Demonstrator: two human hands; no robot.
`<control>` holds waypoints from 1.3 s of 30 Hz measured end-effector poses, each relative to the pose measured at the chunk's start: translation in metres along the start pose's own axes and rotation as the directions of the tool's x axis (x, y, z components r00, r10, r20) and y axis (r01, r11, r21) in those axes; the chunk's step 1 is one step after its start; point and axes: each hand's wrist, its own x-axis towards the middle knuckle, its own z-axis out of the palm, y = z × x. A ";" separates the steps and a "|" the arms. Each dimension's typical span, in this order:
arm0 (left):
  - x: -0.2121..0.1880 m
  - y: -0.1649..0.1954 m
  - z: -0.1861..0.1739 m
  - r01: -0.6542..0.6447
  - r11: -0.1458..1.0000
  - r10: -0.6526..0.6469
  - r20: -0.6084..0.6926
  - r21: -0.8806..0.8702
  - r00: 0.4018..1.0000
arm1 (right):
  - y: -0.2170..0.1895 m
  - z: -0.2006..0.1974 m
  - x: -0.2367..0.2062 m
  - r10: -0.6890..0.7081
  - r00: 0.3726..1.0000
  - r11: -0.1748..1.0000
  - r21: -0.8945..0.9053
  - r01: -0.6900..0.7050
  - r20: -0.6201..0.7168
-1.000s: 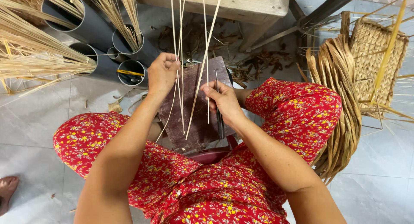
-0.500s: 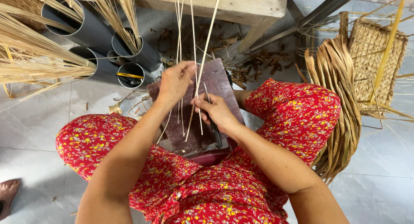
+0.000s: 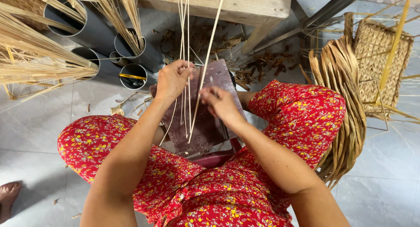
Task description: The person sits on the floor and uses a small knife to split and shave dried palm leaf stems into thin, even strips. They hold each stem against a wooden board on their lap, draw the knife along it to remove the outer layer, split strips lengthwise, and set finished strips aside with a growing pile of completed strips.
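Several thin pale reed strips (image 3: 187,43) stand nearly upright over a dark brown board (image 3: 205,126) that rests on my lap. My left hand (image 3: 173,79) is closed around the strips at the board's upper edge. My right hand (image 3: 221,103) lies just to the right of it on the board, fingers curled and pinching one slanting strip (image 3: 205,65). The lower ends of the strips hang loose across the board between my hands. I sit in red flowered clothing (image 3: 210,187).
Grey pipes (image 3: 94,39) holding bundles of straw (image 3: 30,61) stand at the left. A wooden bench (image 3: 236,6) crosses the top. A bundle of flat brown leaves (image 3: 345,104) and a woven basket on a yellow frame (image 3: 380,61) are at the right. A foot (image 3: 8,198) shows at the lower left.
Both hands have shifted along the strips: my left hand has moved right and closer to my right hand, which has slid slightly down the board. The strips have been drawn closer together.
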 end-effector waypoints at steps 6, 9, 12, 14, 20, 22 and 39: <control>-0.017 0.024 0.001 -0.107 0.975 0.130 0.108 -0.195 0.986 | -0.042 -0.023 -0.011 -0.298 0.952 0.931 -0.245 0.272 -0.074; -0.023 0.036 -0.001 -0.134 0.951 0.179 0.141 -0.278 0.974 | -0.059 -0.020 -0.025 -0.378 0.925 0.784 -0.520 0.338 0.032; -0.030 0.045 -0.003 -0.115 0.961 0.162 0.174 -0.250 0.971 | -0.073 -0.017 -0.035 -0.407 0.909 0.672 -0.645 0.365 0.091; -0.036 0.051 -0.005 -0.159 0.974 0.188 0.184 -0.162 0.965 | -0.082 -0.019 -0.037 -0.406 0.910 0.645 -0.680 0.348 0.081; -0.053 0.068 -0.006 -0.151 0.987 0.159 0.262 -0.049 0.952 | -0.095 -0.022 -0.037 -0.550 0.835 0.628 -0.653 0.422 0.010; -0.054 0.073 -0.008 -0.157 0.987 0.163 0.292 -0.044 0.942 | -0.098 -0.021 -0.036 -0.619 0.786 0.633 -0.604 0.484 -0.018; -0.041 0.083 -0.019 0.216 0.747 0.151 0.476 -0.629 0.866 | -0.114 -0.009 -0.046 -0.638 0.767 0.712 -0.326 0.623 0.072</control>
